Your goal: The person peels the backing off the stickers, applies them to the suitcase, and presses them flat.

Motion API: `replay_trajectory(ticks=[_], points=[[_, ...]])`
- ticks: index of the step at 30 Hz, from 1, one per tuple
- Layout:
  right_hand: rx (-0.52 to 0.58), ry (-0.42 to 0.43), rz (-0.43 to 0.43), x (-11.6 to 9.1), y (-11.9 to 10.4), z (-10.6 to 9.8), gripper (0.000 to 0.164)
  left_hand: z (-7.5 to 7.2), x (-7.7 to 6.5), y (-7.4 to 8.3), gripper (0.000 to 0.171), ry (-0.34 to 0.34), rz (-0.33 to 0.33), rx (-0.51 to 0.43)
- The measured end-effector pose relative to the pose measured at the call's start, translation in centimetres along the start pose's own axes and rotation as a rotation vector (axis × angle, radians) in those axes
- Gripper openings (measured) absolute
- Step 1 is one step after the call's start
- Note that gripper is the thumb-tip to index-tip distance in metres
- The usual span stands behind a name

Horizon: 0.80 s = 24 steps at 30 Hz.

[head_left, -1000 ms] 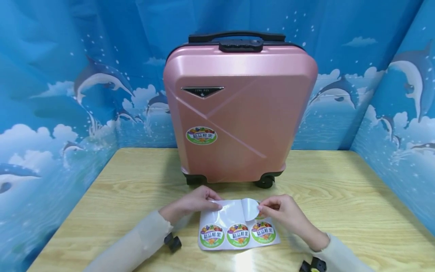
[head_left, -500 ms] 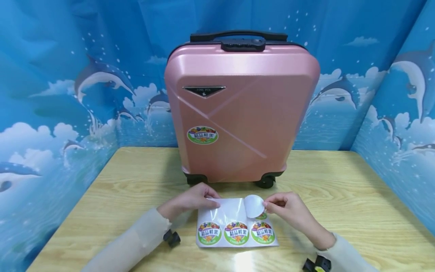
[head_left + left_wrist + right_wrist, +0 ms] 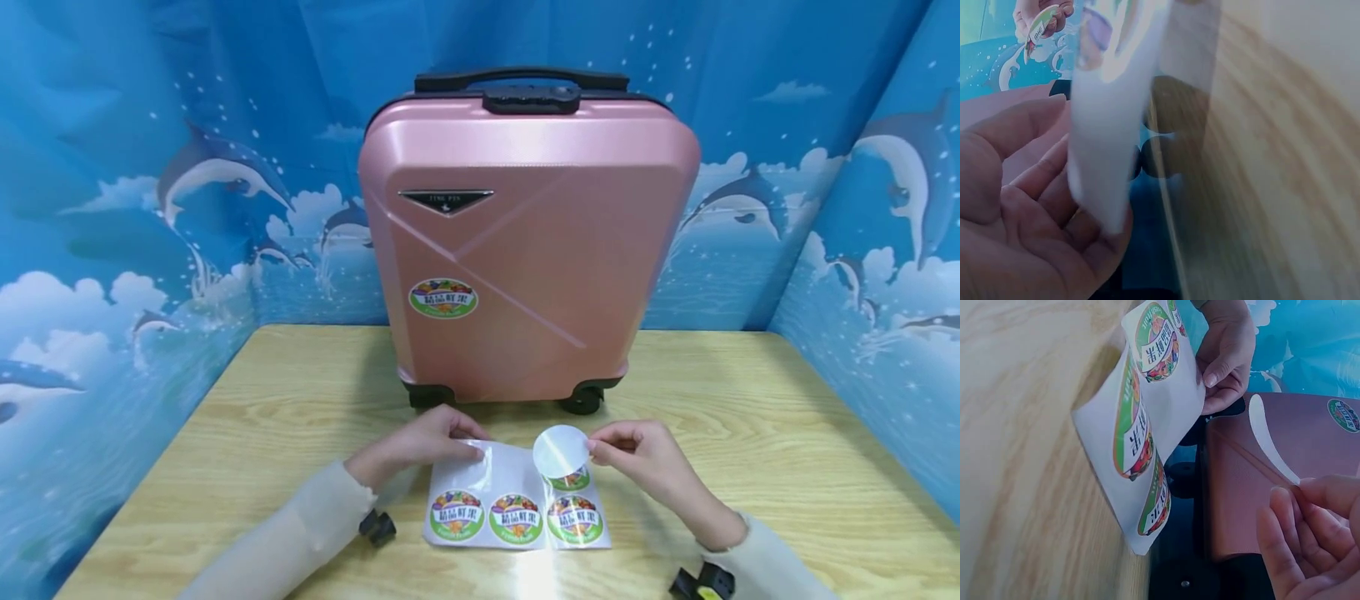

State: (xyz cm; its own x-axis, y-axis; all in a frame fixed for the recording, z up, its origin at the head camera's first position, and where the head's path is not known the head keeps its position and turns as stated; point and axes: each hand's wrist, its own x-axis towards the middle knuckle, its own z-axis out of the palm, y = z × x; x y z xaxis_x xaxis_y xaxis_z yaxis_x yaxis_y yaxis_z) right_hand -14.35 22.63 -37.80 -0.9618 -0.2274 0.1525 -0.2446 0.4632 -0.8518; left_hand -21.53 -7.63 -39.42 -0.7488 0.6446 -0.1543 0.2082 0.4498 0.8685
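My right hand (image 3: 648, 462) pinches a round sticker (image 3: 561, 450) by its right edge, white back facing the head camera. In the right wrist view the sticker (image 3: 1266, 434) is curved and apart from the sheet. My left hand (image 3: 431, 437) grips the upper left corner of a white sticker sheet (image 3: 513, 462), thumb on top. Round fruit-label stickers line the sheet's lower row, and one more at upper right is partly covered by the lifted sticker. Behind the hands stands a pink suitcase (image 3: 540, 250) with a matching fruit sticker (image 3: 443, 298) on its front, at lower left.
The suitcase stands upright on black wheels (image 3: 582, 401) on a wood-grain table (image 3: 247, 433), its black handle (image 3: 521, 79) on top. A blue dolphin-print curtain (image 3: 315, 125) encloses the back and sides. Each wrist wears a small black device (image 3: 377, 528).
The right hand has peeled the round sticker off the sheet, and its white back now shows as a full circle. The left hand keeps its hold on the sheet's corner.
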Motion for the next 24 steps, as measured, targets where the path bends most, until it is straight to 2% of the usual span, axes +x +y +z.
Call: replay_trajectory(ticks=[6,9,13,19,24], points=[[-0.010,0.043,0.007,0.2,-0.2,0.5,0.012,-0.2,-0.1,0.3,0.025,0.030,0.069,0.058],[-0.001,0.065,0.003,0.3,-0.4,0.7,0.012,-0.2,-0.2,0.6,0.026,0.057,0.090,0.054],[-0.011,0.082,-0.034,0.5,-0.6,1.2,0.010,0.1,-0.4,1.8,0.024,0.098,0.129,0.037],[-0.082,0.115,-0.095,0.8,-0.9,2.1,0.004,0.9,-0.7,3.7,0.017,0.210,0.166,0.037],[-0.101,0.131,-0.150,1.0,-1.2,2.8,0.003,1.7,-0.7,4.6,0.014,0.216,0.169,0.021]])
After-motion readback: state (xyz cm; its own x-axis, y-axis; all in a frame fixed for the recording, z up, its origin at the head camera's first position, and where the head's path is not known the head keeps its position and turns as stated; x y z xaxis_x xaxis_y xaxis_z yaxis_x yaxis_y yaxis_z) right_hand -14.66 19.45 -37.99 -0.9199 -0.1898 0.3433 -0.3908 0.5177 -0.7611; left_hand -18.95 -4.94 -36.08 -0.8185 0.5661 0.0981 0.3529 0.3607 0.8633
